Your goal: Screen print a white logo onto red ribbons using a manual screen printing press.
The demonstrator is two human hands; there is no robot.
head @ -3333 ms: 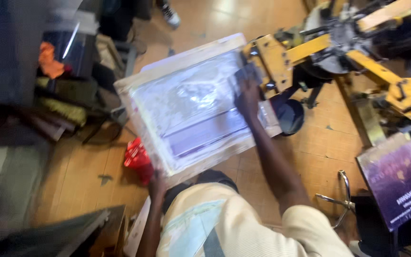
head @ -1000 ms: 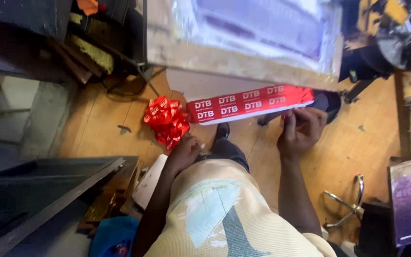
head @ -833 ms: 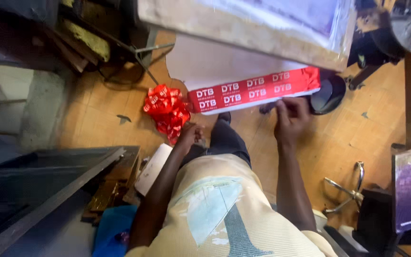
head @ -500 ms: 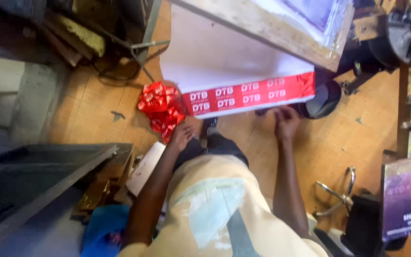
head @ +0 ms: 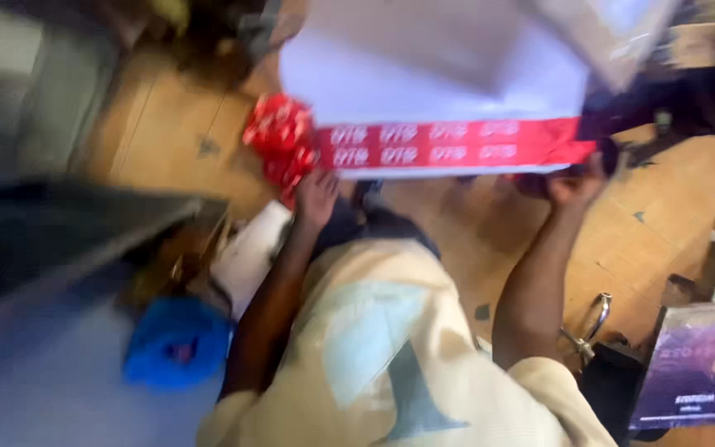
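Observation:
A white sheet (head: pixel 432 74) with a red printed band (head: pixel 457 142) along its near edge lies in front of me, under a raised screen frame (head: pixel 614 33) at the top. My left hand (head: pixel 316 197) grips the sheet's near left corner, beside a crumpled red bundle (head: pixel 279 141). My right hand (head: pixel 577 184) holds the near right corner under the red band. The view is blurred by motion.
A wooden floor (head: pixel 664 223) lies below. A blue object (head: pixel 177 341) and a white item (head: pixel 246 257) sit at lower left beside dark shelving (head: pixel 59 240). A purple printed board (head: pixel 701 368) stands at lower right near a metal stand (head: pixel 589 327). Dark machinery (head: pixel 680 99) is at the right.
The screen frame has been lifted away from the sheet. Both hands have moved to the near corners of the red-banded sheet and hold it. The view has tilted and blurred.

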